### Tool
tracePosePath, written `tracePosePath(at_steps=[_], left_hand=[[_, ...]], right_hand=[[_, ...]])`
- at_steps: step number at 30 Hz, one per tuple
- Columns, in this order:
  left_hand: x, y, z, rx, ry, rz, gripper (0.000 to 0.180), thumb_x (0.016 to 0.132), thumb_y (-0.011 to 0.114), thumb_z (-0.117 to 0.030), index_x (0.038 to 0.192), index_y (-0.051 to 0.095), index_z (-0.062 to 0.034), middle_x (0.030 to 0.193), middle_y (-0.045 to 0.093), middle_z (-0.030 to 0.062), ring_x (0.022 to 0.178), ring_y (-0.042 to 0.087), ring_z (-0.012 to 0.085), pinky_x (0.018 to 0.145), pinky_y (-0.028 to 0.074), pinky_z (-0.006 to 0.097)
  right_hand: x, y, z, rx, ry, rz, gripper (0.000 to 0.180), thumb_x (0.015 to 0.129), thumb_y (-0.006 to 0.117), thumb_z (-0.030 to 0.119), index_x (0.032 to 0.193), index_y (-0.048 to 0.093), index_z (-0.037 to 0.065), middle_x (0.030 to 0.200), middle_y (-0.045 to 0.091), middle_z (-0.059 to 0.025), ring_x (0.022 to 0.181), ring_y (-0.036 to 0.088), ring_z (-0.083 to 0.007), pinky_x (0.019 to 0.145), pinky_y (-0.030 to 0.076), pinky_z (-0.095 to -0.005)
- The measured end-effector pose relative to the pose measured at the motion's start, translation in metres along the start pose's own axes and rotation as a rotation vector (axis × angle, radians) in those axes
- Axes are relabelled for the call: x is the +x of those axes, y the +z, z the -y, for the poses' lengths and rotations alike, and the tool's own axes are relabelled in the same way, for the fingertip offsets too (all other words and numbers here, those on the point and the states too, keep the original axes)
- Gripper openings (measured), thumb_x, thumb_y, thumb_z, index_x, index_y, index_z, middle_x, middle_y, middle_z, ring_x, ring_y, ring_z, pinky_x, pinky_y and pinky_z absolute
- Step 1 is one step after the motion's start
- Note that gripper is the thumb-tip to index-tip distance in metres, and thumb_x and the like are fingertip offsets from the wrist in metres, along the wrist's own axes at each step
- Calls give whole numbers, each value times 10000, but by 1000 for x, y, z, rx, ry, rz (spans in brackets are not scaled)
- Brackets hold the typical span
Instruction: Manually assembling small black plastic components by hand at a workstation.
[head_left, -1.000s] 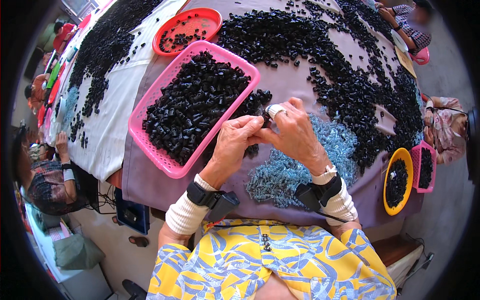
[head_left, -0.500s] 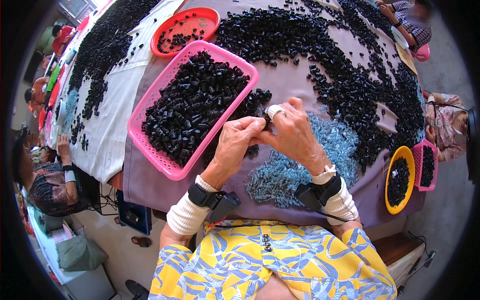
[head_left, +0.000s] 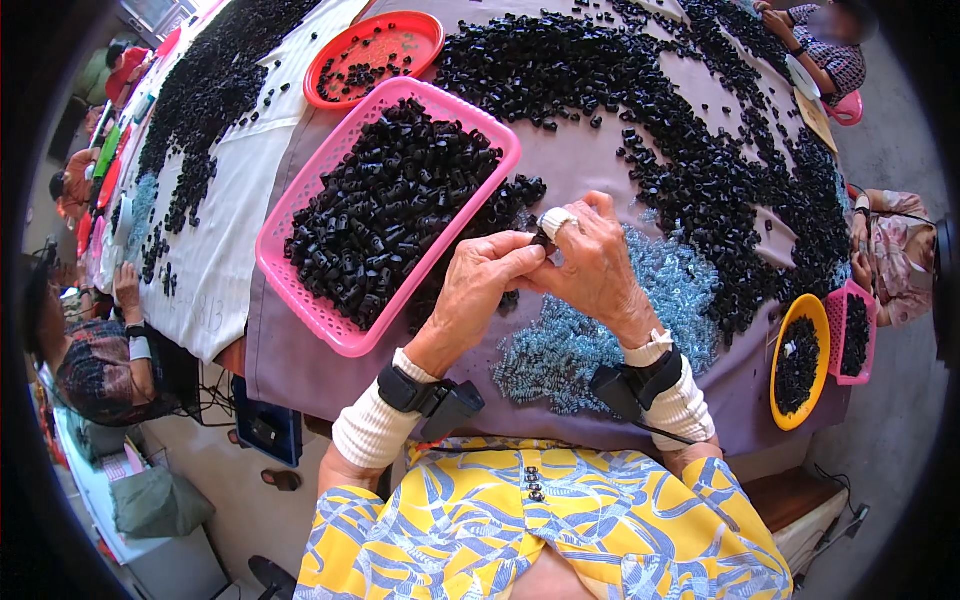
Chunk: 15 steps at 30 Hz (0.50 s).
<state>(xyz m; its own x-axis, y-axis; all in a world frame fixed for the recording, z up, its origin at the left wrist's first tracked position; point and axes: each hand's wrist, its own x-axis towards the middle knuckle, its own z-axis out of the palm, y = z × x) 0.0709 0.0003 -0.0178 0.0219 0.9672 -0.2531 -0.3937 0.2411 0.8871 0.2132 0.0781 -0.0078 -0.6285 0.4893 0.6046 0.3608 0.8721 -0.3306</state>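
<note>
From where I stand, the worktop (head_left: 285,355) spreads widest, draped in mauve cloth nearest the person; a great bank of black pieces (head_left: 540,75) sprawls across its far side; in front of that, to the left, a pink basket (head_left: 300,300) sits slantwise, heaped with more of the same kind; beyond its far end lies a red tray (head_left: 398,44), thinly scattered with them; a mound of clear bluish coils (head_left: 560,350) lies under and beside the right forearm.

The two hands meet just right of the basket; the left hand (head_left: 475,285) pinches narrowly, thumb against forefinger, at a small black piece (head_left: 541,241); the right hand (head_left: 592,262) curls in against it, but its fingertips are hidden, so I cannot tell what it grips; I judge this close two-handed fingering of one piece to be the step underway, and it calls for a steady, light pinch.
</note>
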Motion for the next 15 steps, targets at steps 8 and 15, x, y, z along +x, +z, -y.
tracePosePath(at_steps=[8, 15], left_hand=[[0, -3, 1, 74, -12, -9, 210, 889, 573, -121, 1028, 624, 28, 919, 648, 57, 804, 633, 111, 748, 522, 243], [0, -5, 1, 101, -8, 9, 224, 884, 582, -125, 1038, 620, 35, 921, 644, 52, 785, 620, 91, 726, 508, 218]], right_hand=[[-1, 2, 0, 24, -36, -23, 373, 605, 769, 329, 692, 527, 59, 637, 526, -70, 617, 540, -245, 744, 386, -385], [-4, 2, -2, 36, -46, -12, 386, 610, 769, 342, 677, 514, 61, 618, 511, -64, 602, 530, -243, 745, 382, -382]])
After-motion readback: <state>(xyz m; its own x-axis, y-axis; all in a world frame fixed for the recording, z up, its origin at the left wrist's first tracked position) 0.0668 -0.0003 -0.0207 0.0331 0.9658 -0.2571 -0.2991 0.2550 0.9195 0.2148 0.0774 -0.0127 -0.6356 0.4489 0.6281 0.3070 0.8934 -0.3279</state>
